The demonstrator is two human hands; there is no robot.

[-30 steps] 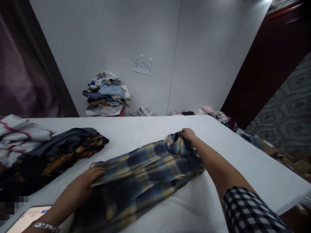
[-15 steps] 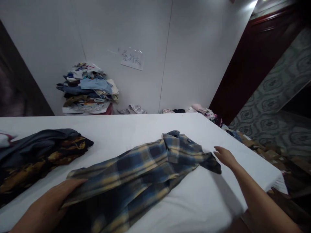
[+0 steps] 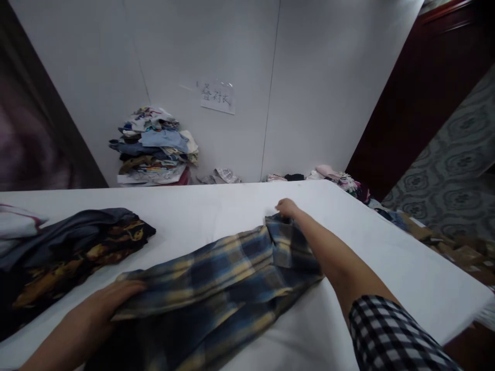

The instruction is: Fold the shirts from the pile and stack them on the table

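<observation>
A blue, yellow and black plaid shirt [image 3: 232, 268] lies lengthwise over the white table, its near end toward my left side. My left hand [image 3: 104, 304] grips the edge of its near left end, thumb side over the fabric. At the far end, my right hand [image 3: 286, 207] is closed on the shirt near its collar, and my right forearm hides part of that end. A black-and-white checked sleeve covers my right upper arm.
Dark clothes with a gold pattern [image 3: 77, 252] lie on the left of the white table [image 3: 386, 257]. Behind the table stands a tall clothes pile [image 3: 154, 147]. More garments [image 3: 340, 180] lie beyond the far right corner. A paper sign [image 3: 217, 96] hangs on the wall.
My right hand has moved left and away from me, from beside the shirt's right end to its far edge, and closed there. The view has shifted slightly. My left hand stays at the near end.
</observation>
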